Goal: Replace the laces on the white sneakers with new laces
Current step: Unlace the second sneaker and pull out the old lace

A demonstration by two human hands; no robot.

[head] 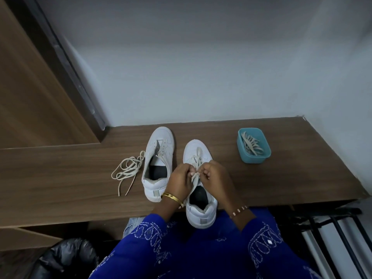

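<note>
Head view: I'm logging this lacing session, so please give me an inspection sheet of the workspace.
Surface: wooden ledge, shoes and box resting on it.
Job's things: unlaced sneaker on the left; second sneaker with its heel over the ledge's front edge, lace partly threaded; loose lace in a heap left of the shoes; teal box holding more laces.
Clutter: black bag below the ledge.
Hands: left hand and right hand both pinch the lace over the second sneaker.
Cables: nothing seen.
Surroundings: white wall, wooden panel at left, black rack lower right.
</note>
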